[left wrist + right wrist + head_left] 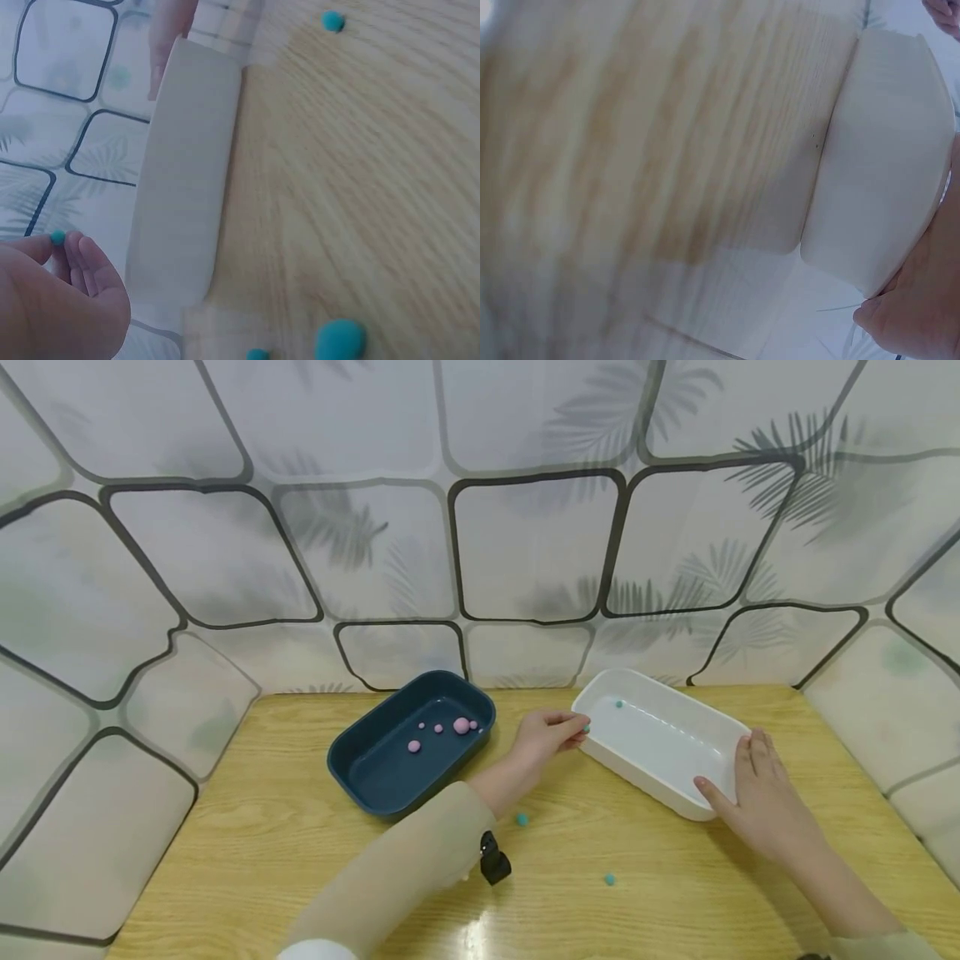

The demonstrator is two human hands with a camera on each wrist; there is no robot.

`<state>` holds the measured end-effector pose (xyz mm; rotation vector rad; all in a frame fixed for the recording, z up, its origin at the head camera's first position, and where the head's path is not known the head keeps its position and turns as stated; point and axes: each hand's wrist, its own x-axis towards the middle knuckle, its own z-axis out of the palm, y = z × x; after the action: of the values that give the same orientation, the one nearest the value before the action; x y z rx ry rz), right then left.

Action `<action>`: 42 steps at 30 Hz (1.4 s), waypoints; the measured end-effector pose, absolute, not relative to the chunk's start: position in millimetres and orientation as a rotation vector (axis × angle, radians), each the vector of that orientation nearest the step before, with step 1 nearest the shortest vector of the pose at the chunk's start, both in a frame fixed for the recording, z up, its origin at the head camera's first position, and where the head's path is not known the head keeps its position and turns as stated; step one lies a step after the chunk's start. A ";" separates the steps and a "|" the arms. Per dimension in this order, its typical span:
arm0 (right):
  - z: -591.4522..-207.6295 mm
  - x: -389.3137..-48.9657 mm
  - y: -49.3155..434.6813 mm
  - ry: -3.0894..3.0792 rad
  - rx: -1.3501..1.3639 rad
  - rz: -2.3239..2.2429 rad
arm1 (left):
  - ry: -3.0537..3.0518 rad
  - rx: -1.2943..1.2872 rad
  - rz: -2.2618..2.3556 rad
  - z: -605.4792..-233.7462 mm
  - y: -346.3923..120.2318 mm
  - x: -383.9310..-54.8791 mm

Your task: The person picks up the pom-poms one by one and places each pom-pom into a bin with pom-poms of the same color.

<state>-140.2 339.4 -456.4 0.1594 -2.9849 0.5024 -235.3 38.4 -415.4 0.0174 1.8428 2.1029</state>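
Note:
My left hand point(546, 737) pinches a small teal ball point(58, 237) between thumb and fingertips, just at the left rim of a white rectangular dish point(652, 737). Another tiny teal ball point(619, 704) lies inside this dish, near its far left corner. At the dish's right end, my right hand point(772, 806) holds the near corner, thumb over the front rim and fingers along the end wall. More teal balls lie on the table in front, one point(522, 819) near my left wrist and one point(610, 879) closer to me.
Left of the white dish stands a dark blue dish point(367, 777) with several pink balls point(461, 726) of different sizes in it. Both dishes stand on a wooden table point(247, 852). A patterned wall covering point(532, 552) rises behind the table and at both sides.

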 end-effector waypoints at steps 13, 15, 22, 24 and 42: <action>-457.6 -137.9 340.5 -2.978 0.159 0.481 | 1.828 -0.013 2.167 -403.0 74.1 -252.7; -457.5 -138.1 340.6 -2.981 0.159 0.483 | 1.865 -0.012 2.158 -403.4 78.6 -255.5; -457.8 -139.0 341.3 -2.983 0.164 0.499 | 2.049 -0.039 2.082 -404.6 91.1 -263.8; -458.0 -139.6 341.5 -2.982 0.168 0.504 | 2.111 -0.042 2.045 -404.9 93.9 -265.3; -459.9 -140.7 341.5 -2.967 0.191 0.508 | 2.361 -0.061 1.834 -406.4 101.1 -268.3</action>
<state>-140.7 341.5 -459.9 0.1909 -2.9670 0.5077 -268.3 101.1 -406.4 -0.0611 2.3607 1.8340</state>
